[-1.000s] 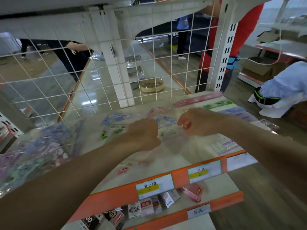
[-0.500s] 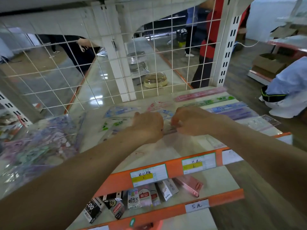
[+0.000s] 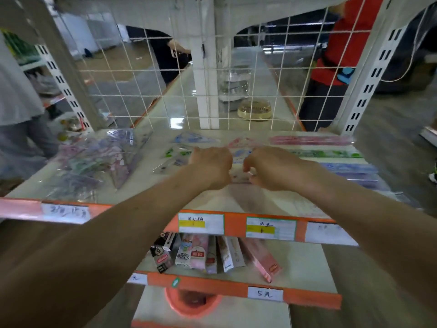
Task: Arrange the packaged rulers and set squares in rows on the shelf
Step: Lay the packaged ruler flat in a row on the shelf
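Note:
My left hand point(image 3: 211, 165) and my right hand point(image 3: 269, 168) meet over the middle of the white shelf point(image 3: 236, 202), both pinching a clear packaged set square point(image 3: 240, 175) that lies low on the surface. Behind my hands lie more packaged set squares: a blue one point(image 3: 196, 138), a green one point(image 3: 176, 153) and a pink one point(image 3: 241, 142). On the right, packaged rulers lie in rows: pink point(image 3: 309, 140), green point(image 3: 326, 153), blue point(image 3: 347, 168). A loose heap of clear packets point(image 3: 94, 164) fills the shelf's left end.
A white wire grid point(image 3: 212, 86) closes the back of the shelf. Orange price rails point(image 3: 236, 224) edge the front. Small boxed goods point(image 3: 201, 254) stand on the lower shelf, above a pink basin point(image 3: 191, 304). People stand behind the grid and at the left.
My hands have come down and closer together onto the packet on the shelf. The view has swung left, bringing the heap of packets more into sight.

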`<act>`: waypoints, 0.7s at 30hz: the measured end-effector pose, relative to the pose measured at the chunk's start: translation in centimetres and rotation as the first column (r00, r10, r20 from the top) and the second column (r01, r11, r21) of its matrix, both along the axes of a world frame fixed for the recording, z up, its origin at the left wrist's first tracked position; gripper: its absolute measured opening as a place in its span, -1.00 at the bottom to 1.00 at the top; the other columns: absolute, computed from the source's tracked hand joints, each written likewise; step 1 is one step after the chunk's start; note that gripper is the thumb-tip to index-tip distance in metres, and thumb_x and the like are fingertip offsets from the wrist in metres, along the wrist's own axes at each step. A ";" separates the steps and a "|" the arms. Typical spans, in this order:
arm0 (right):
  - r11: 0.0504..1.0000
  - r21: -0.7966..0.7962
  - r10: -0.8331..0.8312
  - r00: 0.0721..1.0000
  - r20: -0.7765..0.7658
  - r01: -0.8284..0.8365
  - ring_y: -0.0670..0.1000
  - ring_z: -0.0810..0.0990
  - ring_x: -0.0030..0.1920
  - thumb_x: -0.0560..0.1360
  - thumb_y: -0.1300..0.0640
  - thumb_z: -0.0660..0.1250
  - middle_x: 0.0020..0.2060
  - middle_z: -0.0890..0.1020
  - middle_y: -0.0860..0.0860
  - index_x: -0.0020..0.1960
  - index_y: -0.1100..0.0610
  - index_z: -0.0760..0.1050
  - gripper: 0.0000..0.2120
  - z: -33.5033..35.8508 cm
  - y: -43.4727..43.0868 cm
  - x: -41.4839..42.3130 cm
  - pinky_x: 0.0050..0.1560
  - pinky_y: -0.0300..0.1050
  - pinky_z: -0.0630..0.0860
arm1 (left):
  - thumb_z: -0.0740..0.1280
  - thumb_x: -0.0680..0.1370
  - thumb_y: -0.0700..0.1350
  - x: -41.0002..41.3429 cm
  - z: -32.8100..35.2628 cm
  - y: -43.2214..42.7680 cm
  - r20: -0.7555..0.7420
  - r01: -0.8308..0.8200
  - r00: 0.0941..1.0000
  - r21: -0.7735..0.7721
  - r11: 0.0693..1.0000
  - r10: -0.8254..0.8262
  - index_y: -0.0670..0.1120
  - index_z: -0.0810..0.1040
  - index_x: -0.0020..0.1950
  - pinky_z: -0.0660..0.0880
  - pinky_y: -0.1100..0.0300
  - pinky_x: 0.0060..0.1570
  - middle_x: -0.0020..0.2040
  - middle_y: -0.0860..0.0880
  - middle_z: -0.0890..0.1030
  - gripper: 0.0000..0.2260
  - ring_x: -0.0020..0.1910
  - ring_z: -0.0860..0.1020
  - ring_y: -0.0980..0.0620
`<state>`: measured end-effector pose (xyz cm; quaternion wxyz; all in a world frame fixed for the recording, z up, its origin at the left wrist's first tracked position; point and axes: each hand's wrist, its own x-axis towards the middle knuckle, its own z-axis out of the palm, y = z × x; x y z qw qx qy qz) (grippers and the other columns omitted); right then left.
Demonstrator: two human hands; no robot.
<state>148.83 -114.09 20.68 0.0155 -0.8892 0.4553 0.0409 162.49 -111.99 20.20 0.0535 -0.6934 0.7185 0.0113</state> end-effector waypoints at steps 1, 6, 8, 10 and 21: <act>1.000 -0.022 0.019 1.000 0.009 -0.018 0.11 0.54 0.11 0.55 0.17 0.26 0.13 0.56 0.09 0.20 0.12 0.55 -0.76 0.2 0.4 0.2 0.09 -0.06 0.49 | 0.29 0.55 -0.01 0.3 0.0 0.3 -0.003 -0.020 1.000 -0.013 1.000 0.020 -0.02 0.50 0.23 0.35 0.05 0.23 0.22 -0.03 0.53 -0.73 0.20 0.48 -0.06; 0.994 -0.090 0.059 0.997 0.056 -0.054 0.16 0.48 0.23 0.55 0.10 0.28 0.19 0.54 0.14 0.21 0.14 0.54 -0.73 0.9 3.2 2.4 0.19 0.00 0.45 | 0.27 0.55 -0.06 2.8 0.2 3.0 -0.035 -0.117 0.993 -0.092 0.989 0.114 -0.03 0.53 0.21 0.31 0.07 0.24 0.25 -0.06 0.52 -0.76 0.25 0.46 -0.09; 0.991 -0.127 0.062 0.996 0.064 -0.053 0.19 0.48 0.24 0.52 0.17 0.28 0.19 0.54 0.19 0.18 0.16 0.56 -0.74 1.3 4.7 3.9 0.19 0.02 0.46 | 0.28 0.55 -0.07 4.1 0.7 4.7 -0.059 -0.144 0.989 -0.118 0.982 0.138 -0.04 0.53 0.24 0.30 0.08 0.24 0.29 -0.07 0.50 -0.73 0.28 0.44 -0.10; 0.987 -0.151 0.058 0.997 0.060 -0.048 0.22 0.50 0.20 0.52 0.18 0.27 0.15 0.56 0.20 0.16 0.16 0.57 -0.75 1.7 6.6 5.6 0.17 0.04 0.48 | 0.30 0.54 -0.11 5.6 1.1 6.8 -0.082 -0.158 0.986 -0.139 0.977 0.148 -0.05 0.51 0.26 0.30 0.09 0.25 0.32 -0.07 0.48 -0.71 0.30 0.43 -0.10; 0.994 -0.101 0.041 0.995 0.091 -0.032 0.21 0.55 0.11 0.49 0.23 0.28 0.06 0.59 0.18 0.13 0.20 0.57 -0.76 -1.7 20.0 13.8 -0.01 -0.04 0.48 | 0.32 0.51 -0.10 13.0 -1.5 20.4 -0.095 -0.139 0.987 -0.104 0.985 0.129 -0.05 0.52 0.25 0.37 0.08 0.17 0.26 -0.07 0.53 -0.70 0.26 0.47 -0.11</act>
